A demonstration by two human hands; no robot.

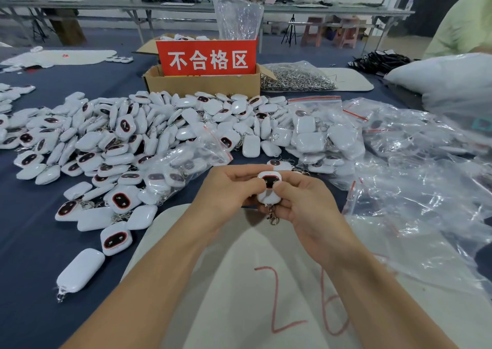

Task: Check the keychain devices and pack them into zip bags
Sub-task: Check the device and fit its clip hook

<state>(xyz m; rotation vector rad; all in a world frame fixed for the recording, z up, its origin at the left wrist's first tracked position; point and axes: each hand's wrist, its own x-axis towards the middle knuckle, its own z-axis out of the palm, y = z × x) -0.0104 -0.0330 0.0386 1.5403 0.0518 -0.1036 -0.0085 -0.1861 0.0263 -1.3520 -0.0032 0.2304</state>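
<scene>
I hold one white keychain device with a dark red-rimmed screen facing up, above a white mat. My left hand pinches its left side and my right hand grips its right side, thumb on the front. Its metal clasp hangs below. A large heap of the same devices covers the blue table to the left. A zip bag partly filled with devices lies just beyond my hands. Filled zip bags and empty zip bags spread to the right.
A cardboard box with a red sign stands behind the heap. A bag of metal clasps lies to its right. Another person's sleeve and a white sack are at the far right.
</scene>
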